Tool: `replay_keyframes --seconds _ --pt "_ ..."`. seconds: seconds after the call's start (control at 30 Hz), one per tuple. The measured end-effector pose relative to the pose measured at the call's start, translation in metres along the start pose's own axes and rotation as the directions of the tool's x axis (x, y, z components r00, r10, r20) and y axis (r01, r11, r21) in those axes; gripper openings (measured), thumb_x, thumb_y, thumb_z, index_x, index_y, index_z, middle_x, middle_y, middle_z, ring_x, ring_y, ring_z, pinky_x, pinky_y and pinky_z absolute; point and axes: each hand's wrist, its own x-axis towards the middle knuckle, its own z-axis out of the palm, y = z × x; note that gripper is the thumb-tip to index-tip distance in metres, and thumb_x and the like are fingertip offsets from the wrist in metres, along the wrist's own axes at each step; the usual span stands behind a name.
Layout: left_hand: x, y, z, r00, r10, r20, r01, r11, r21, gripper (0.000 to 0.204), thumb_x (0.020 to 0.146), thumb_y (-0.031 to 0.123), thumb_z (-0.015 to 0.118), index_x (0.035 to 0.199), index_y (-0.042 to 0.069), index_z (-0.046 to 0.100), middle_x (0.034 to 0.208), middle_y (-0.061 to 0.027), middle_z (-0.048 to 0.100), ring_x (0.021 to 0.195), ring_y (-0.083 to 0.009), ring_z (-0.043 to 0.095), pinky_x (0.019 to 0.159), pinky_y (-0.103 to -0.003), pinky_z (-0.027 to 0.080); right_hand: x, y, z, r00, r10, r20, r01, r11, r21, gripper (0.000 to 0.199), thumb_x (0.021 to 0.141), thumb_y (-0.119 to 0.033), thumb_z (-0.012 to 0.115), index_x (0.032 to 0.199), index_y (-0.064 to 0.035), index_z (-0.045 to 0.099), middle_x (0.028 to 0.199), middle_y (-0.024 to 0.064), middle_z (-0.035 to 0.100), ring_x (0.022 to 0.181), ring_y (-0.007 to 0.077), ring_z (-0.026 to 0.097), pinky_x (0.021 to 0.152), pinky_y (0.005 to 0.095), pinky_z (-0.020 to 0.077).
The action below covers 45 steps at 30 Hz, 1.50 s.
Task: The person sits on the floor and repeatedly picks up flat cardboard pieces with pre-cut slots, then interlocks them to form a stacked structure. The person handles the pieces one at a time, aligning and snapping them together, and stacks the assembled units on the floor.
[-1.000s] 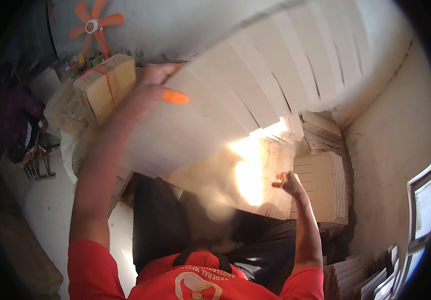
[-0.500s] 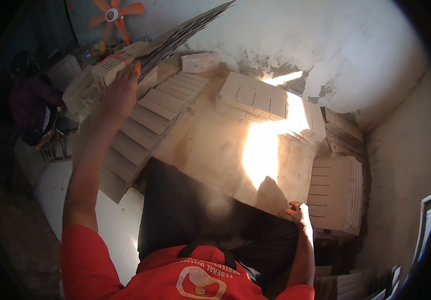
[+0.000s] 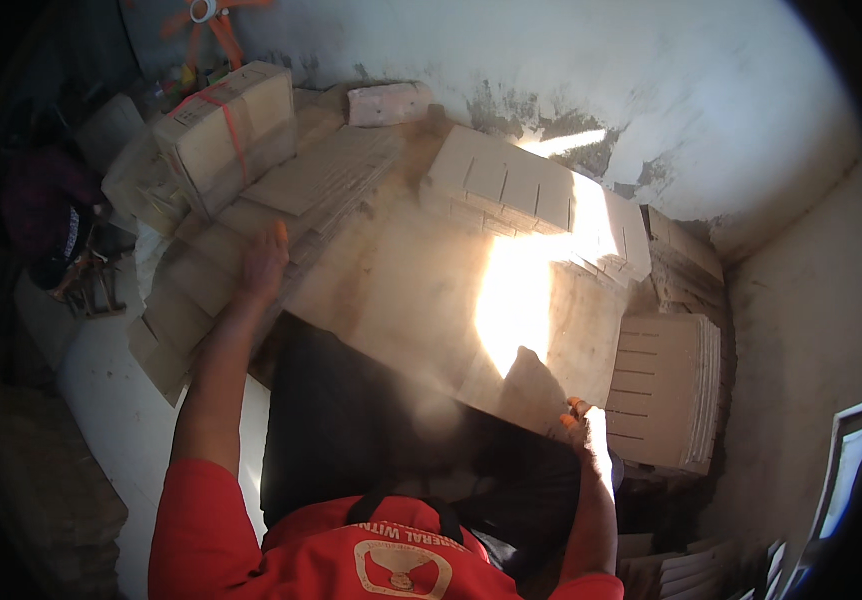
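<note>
My left hand [image 3: 264, 262] rests flat on a stack of flat die-cut cardboard sheets [image 3: 323, 178] lying to the left of a large brown cardboard panel [image 3: 401, 290]. My right hand [image 3: 584, 425] grips the near right corner of that panel, in bright sunlight. The panel lies flat in front of me over a dark surface [image 3: 351, 420]. I wear a red shirt.
A strapped bundle of cardboard [image 3: 226, 135] stands at the back left. More scored cardboard stacks lie behind the panel [image 3: 511, 185] and at the right [image 3: 666, 390]. A whitish wall [image 3: 601, 70] runs behind. An orange fan [image 3: 213, 14] sits at the top left.
My left hand has come down from overhead, laying the cardboard sheets it held onto the left stack. My right hand has slid down to the panel's near corner.
</note>
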Motion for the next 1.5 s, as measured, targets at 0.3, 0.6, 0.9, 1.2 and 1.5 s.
replay_keyframes --seconds 0.3,0.6,0.9,1.2,1.5 --pt "-0.001 -0.003 0.004 0.983 0.175 0.054 -0.141 0.91 -0.39 0.059 0.083 0.011 0.068 0.137 -0.001 0.046 0.123 -0.022 0.059 0.112 -0.036 0.059 0.096 -0.043 0.047 -0.005 0.043 -0.083 0.807 -0.059 -0.587 -0.122 0.957 -0.263 0.041 0.08 -0.002 0.07 0.12 -0.0001 0.06 0.112 0.0181 0.063 0.102 0.0346 0.061 0.086 0.0392 0.05" --pt "-0.059 0.085 -0.14 0.966 0.217 -0.141 -0.251 0.652 -0.716 0.06 0.09 0.024 0.068 0.141 0.004 0.045 0.124 -0.0231 0.057 0.112 -0.0374 0.057 0.096 -0.045 0.046 -0.004 0.11 -0.137 0.704 0.36 -0.613 -0.673 0.614 -0.413 0.064 0.084 -0.029 0.073 0.137 -0.0056 0.044 0.136 0.0133 0.048 0.128 0.0312 0.042 0.097 0.051 0.0381" --pt "-0.109 0.128 -0.102 0.903 0.417 -0.102 -0.354 0.588 -0.727 0.061 0.081 0.018 0.075 0.134 0.0 0.051 0.105 -0.0213 0.063 0.098 -0.0382 0.059 0.087 -0.046 0.048 0.002 0.136 -0.156 0.751 0.38 -0.54 -0.632 0.651 -0.421 0.053 0.081 -0.028 0.075 0.124 -0.0037 0.055 0.12 0.016 0.061 0.119 0.0324 0.052 0.096 0.0454 0.0444" --pt "-0.114 0.128 -0.103 0.927 0.373 -0.039 -0.28 0.618 -0.734 0.049 0.081 0.013 0.074 0.124 -0.004 0.057 0.095 -0.0186 0.065 0.089 -0.0353 0.061 0.084 -0.044 0.048 0.003 0.116 -0.193 0.663 0.56 -0.497 -0.666 0.744 -0.05 0.048 0.077 -0.021 0.078 0.114 0.0036 0.061 0.112 0.0221 0.064 0.103 0.039 0.061 0.091 0.0431 0.0482" --pt "-0.115 0.123 -0.097 0.933 0.343 -0.108 -0.308 0.609 -0.731 0.035 0.081 0.013 0.071 0.113 -0.001 0.064 0.091 -0.0168 0.068 0.085 -0.0338 0.064 0.083 -0.043 0.05 -0.005 0.088 -0.203 0.647 0.274 -0.711 0.361 0.711 0.603 0.021 0.095 -0.017 0.054 0.103 0.0017 0.06 0.094 0.0121 0.066 0.083 0.0153 0.064 0.076 0.0284 0.0524"
